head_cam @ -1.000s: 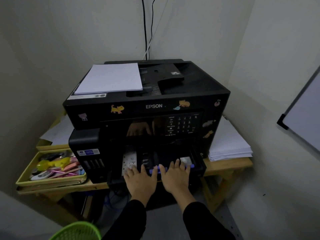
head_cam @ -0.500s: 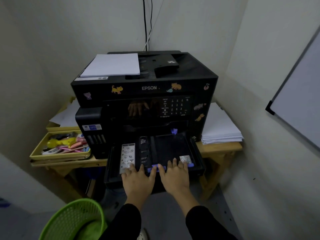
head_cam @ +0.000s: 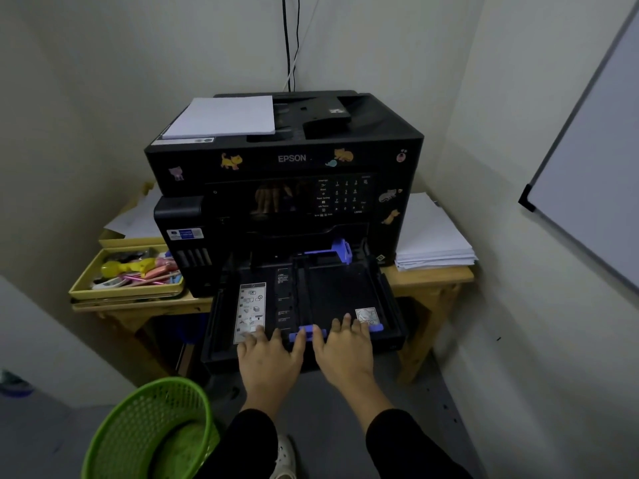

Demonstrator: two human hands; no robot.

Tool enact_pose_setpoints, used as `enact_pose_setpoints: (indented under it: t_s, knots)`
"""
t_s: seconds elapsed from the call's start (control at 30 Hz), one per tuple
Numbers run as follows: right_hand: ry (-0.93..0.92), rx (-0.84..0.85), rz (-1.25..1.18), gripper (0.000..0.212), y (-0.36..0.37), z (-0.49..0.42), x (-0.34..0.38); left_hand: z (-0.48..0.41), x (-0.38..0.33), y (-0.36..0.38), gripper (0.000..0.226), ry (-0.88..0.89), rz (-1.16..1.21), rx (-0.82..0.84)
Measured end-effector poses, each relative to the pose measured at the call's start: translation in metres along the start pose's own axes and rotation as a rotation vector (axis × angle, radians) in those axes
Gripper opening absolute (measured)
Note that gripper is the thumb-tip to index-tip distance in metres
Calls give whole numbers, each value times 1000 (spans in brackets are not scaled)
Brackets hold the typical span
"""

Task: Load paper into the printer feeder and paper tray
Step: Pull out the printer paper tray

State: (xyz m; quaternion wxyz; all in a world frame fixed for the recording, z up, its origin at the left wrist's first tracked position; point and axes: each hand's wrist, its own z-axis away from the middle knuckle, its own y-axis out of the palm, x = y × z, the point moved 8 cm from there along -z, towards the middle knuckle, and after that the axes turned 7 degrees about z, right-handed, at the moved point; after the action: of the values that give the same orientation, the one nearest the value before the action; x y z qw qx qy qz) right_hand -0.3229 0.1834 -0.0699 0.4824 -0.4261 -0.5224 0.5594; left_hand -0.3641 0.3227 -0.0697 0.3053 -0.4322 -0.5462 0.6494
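The paper tray [head_cam: 332,292] stands drawn out from the bottom of the printer [head_cam: 283,160], with no paper in it. The left hand [head_cam: 268,361] and the right hand [head_cam: 345,350] rest side by side on its front edge, fingers spread and nearly straight, clamped on nothing. The step seems to be opening the tray. Next, a hand must fetch sheets, perhaps from the white stack [head_cam: 221,117] on the printer top.

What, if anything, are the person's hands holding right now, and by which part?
Nothing is gripped: the left hand and right hand lie with straight fingers over the front edge of the pulled-out paper tray.
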Motion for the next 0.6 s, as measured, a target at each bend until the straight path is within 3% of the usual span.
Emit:
enact_pose_setpoints:
  t_s: [0.17,0.3,0.43,0.6]
  knots:
    - [36,-32,-92,71,-3,-1,-4,1,0,0,68,-22,9,16]
    - [88,-122,-130,53,-25,-12,-5,-11,-9,-15,72,-42,108,-13]
    - [118,-222,-236,41,-68,-42,5,-41,-24,-53,74,-68,143,-134]
    - [38,-468,-481,33,-160,-93,33,-98,-47,-127,68,-9,191,-327]
